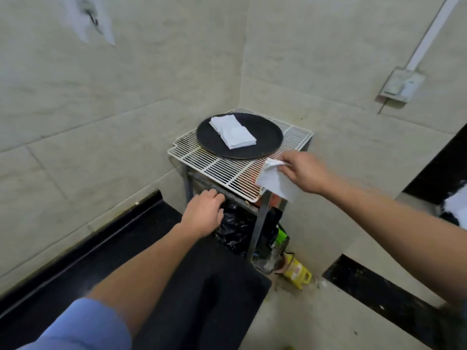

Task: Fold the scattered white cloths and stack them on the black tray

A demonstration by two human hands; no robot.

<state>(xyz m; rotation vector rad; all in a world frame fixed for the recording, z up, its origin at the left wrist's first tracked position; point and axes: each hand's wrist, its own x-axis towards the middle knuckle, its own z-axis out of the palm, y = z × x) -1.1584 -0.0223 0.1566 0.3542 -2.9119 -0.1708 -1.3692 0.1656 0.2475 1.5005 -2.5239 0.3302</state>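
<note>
Yellow bottle (297, 272) on the floor, lower right of ctr, has a red label, too blurred to read. Print on the wall socket (401, 84), upper right, is too small to read.

Right hand (305, 173) is at mid-right, arm reaching in from the right edge, back of hand up. Its grip pinches the top corner of a white cloth (276, 181) btw thumb and fingers. The cloth hangs unfolded over the front right corner of the wire rack (222, 170) that tops the bench.

Left hand (204, 214) is at ctr frame, forearm stretched fwd from a blue sleeve (83, 327) at btm left. It's palm down, just below the rack's front left edge; grip loose, fingers bent, holding nothing.

Black tray (265, 137) sits on the rack's far half, w/ two folded cloths (233, 133) on its left part, one overlapping the other. Black bag (235, 231) sits under the bench.
</note>
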